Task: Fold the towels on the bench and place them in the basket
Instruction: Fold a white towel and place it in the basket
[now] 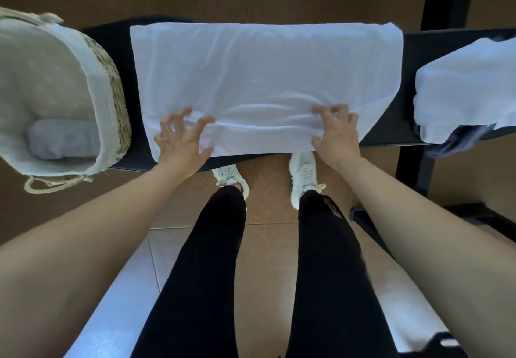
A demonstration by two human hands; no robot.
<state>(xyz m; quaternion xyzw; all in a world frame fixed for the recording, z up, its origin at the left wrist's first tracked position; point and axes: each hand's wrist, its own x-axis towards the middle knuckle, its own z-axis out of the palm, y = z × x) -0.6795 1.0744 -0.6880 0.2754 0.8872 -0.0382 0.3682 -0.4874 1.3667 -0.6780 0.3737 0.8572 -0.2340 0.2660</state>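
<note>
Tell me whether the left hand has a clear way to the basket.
Probably yes: the left hand, gripping the white towel, sits just right of the basket, with only bare bench between them.

We note a white towel (265, 78) spread flat across the black bench (406, 83). The left hand (181, 142) and right hand (337, 134) sit at its near edge, fingers curled, tips on creased cloth; whether they pinch it, we cannot tell. At left, the wicker basket (117, 106) holds a grey folded towel (62, 139). A towel pile (463, 89) lies at right.
</note>
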